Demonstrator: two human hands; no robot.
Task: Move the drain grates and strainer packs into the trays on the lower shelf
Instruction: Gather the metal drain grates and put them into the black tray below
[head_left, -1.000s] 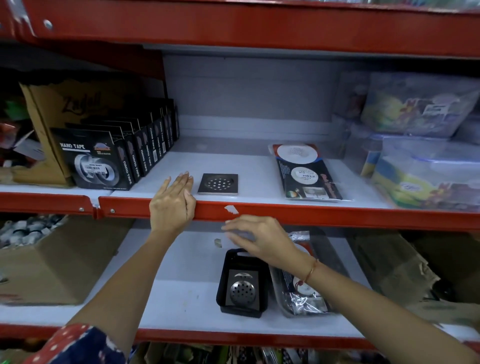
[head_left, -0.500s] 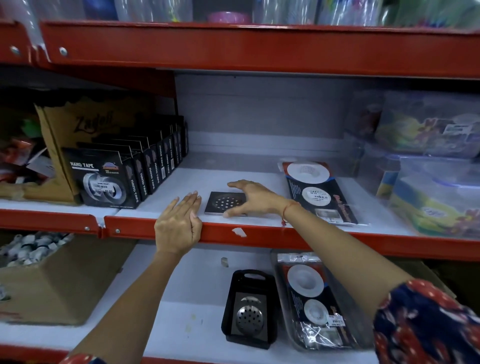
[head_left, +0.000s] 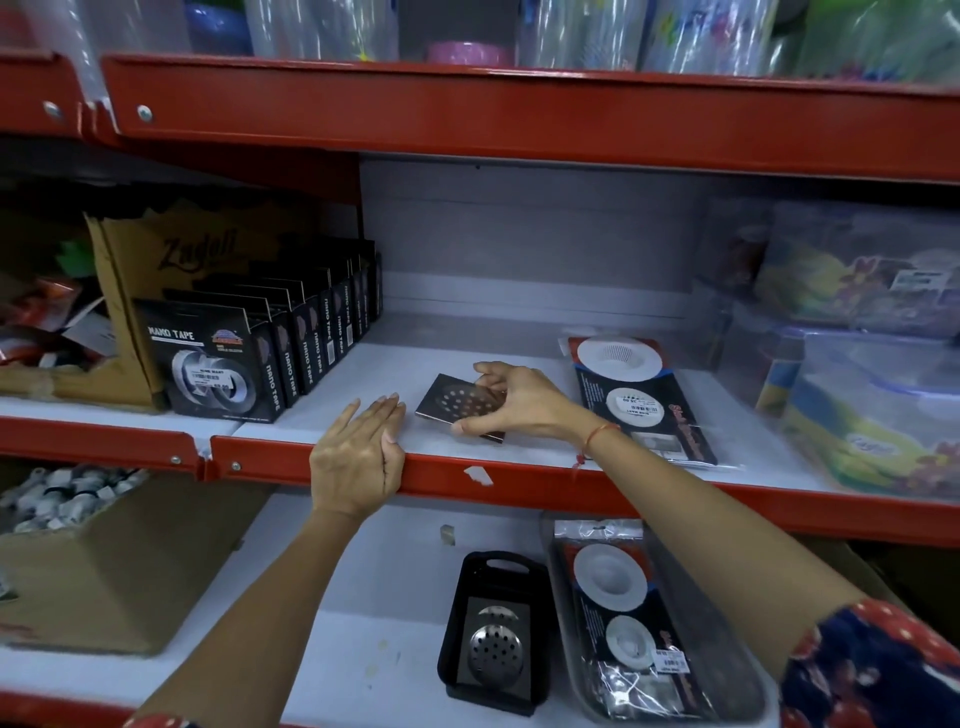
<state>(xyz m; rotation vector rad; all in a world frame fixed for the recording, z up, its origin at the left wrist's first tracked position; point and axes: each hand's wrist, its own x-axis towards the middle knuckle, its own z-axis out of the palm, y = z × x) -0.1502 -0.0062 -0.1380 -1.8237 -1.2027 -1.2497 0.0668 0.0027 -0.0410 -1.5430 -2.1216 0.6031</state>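
Observation:
A square metal drain grate sits tilted on the middle shelf, its right edge lifted off the board by my right hand, thumb under the near edge and fingers on the far one. My left hand rests flat on the red shelf edge, holding nothing. A strainer pack lies on the same shelf to the right. On the lower shelf a small black tray holds another grate. Beside it a clear tray holds a strainer pack.
A row of nano tape boxes stands left of the grate, before a brown carton. Clear plastic containers fill the shelf's right end. A cardboard box of small fittings sits at the lower left.
My right hand came up from the lower shelf to the middle shelf, closed on the drain grate and tilted it up. The left hand stayed on the shelf edge.

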